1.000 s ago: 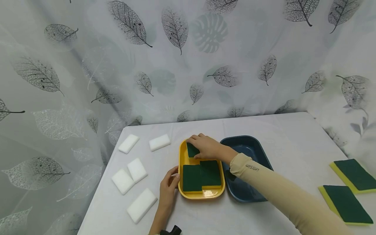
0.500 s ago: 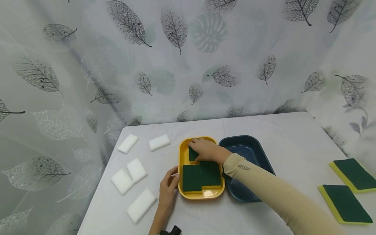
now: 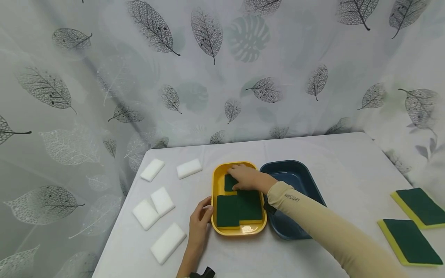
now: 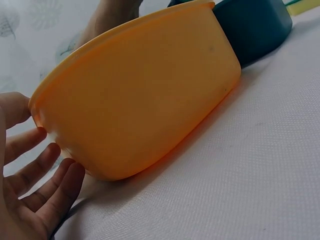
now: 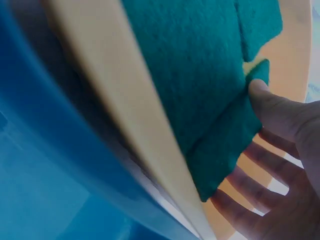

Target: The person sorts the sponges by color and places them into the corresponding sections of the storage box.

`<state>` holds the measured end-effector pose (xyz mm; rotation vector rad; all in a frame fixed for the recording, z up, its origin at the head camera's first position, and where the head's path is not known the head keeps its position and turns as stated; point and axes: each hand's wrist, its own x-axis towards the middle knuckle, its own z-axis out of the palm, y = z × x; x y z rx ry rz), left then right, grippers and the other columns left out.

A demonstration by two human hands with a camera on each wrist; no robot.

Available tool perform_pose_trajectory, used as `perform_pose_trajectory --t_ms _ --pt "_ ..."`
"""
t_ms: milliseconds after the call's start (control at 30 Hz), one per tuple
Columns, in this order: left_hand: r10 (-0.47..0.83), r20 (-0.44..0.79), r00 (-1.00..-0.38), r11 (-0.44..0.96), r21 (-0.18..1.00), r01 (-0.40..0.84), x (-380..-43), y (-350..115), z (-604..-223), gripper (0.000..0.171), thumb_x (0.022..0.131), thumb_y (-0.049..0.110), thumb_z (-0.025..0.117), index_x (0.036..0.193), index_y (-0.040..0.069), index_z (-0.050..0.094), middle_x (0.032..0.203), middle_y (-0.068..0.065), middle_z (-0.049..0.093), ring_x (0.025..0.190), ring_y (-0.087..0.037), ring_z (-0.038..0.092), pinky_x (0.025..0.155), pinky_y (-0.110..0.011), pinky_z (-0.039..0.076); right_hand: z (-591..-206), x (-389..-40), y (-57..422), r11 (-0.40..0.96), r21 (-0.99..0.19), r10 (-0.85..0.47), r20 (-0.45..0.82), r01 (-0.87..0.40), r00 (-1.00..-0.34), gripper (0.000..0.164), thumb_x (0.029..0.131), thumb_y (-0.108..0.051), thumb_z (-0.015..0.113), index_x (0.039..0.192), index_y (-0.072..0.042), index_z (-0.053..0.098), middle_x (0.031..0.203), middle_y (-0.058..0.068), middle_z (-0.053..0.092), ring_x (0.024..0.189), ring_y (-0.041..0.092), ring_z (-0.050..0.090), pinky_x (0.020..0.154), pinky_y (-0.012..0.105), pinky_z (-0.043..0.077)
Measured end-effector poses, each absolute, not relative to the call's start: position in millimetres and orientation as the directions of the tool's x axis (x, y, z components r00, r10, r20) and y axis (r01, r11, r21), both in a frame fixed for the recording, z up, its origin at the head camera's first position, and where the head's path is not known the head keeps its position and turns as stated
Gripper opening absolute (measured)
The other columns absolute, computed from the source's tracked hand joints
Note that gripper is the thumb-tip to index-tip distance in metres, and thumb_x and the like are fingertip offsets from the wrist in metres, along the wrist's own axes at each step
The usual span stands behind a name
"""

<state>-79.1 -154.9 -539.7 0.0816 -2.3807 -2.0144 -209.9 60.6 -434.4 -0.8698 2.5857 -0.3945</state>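
A yellow tub [image 3: 240, 232] stands mid-table with green-and-yellow scouring sponges lying in it. Two of these, a left sponge [image 3: 227, 210] and a right sponge [image 3: 249, 206], lie side by side in its near part. My right hand [image 3: 247, 178] reaches into the far part and holds a third scouring sponge [image 3: 230, 183]. In the right wrist view, thumb and fingers sit at opposite edges of that sponge [image 5: 222, 145]; the hand hides part of it from the head view. My left hand [image 3: 199, 222] touches the tub's left side, its fingertips against the outer wall [image 4: 140, 95].
A dark blue tub [image 3: 290, 231] stands right beside the yellow one, partly under my right forearm. Several white sponges [image 3: 168, 243] lie on the left of the table. Two more scouring sponges, one in front [image 3: 410, 241] and one behind [image 3: 422, 206], lie far right.
My right hand has moved slightly right and toward me inside the yellow tub, and the third scouring sponge has shifted with it, close to the other two. My left hand has stayed put.
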Motion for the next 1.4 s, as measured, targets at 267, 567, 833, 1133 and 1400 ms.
perform_pose_trajectory --t_ms 267,567,833,1133,1400 --pt "-0.055 -0.021 -0.998 0.167 0.986 -0.030 -78.3 -154.7 -538.1 0.037 0.107 0.033 0.058 0.142 0.020 0.063 0.135 -0.011 0.064 0.100 -0.011 0.068 0.080 -0.023 0.059 -431.3 -210.5 58.6 0.756 -0.408 -0.640 -0.300 -0.511 -0.707 0.057 0.096 -0.023 0.077 0.146 -0.006 0.054 0.144 0.013 0.060 0.127 0.028 0.059 0.114 0.045 0.048" --pt "-0.062 0.003 -0.998 0.170 0.985 -0.008 -77.7 -156.5 -538.6 0.035 0.107 0.032 0.060 0.140 0.020 0.064 0.133 -0.010 0.065 0.098 -0.010 0.067 0.080 -0.022 0.058 -428.2 -203.7 57.4 0.746 -0.415 -0.652 -0.298 -0.520 -0.697 0.055 0.094 -0.021 0.079 0.141 -0.005 0.056 0.138 0.014 0.063 0.123 0.029 0.061 0.113 0.046 0.049" --pt "-0.069 -0.003 -0.998 0.178 0.984 -0.016 -78.1 -157.1 -538.5 0.035 0.106 0.034 0.061 0.140 0.024 0.064 0.133 -0.007 0.065 0.100 -0.011 0.067 0.084 -0.022 0.057 -430.3 -200.5 55.2 0.754 -0.393 -0.646 -0.300 -0.527 -0.702 0.058 0.096 -0.021 0.077 0.146 -0.006 0.053 0.147 0.012 0.059 0.131 0.030 0.058 0.118 0.046 0.045" --pt "-0.060 -0.001 -0.998 0.184 0.983 -0.012 -78.3 -156.6 -537.2 0.036 0.107 0.033 0.059 0.141 0.021 0.063 0.135 -0.010 0.064 0.102 -0.010 0.067 0.084 -0.021 0.058 -433.9 -201.9 59.7 0.761 -0.362 -0.641 -0.286 -0.539 -0.712 0.060 0.097 -0.026 0.076 0.149 -0.010 0.052 0.150 0.011 0.056 0.133 0.031 0.056 0.117 0.050 0.045" --pt "-0.086 0.018 -0.996 0.238 0.971 -0.003 -75.9 -150.8 -538.8 0.036 0.107 0.037 0.058 0.141 0.027 0.062 0.135 -0.002 0.064 0.102 -0.010 0.067 0.092 -0.020 0.055 -435.6 -191.6 66.7 0.738 -0.280 -0.668 -0.182 -0.614 -0.721 0.057 0.098 -0.030 0.074 0.148 -0.012 0.055 0.147 0.012 0.059 0.134 0.034 0.055 0.113 0.055 0.046"
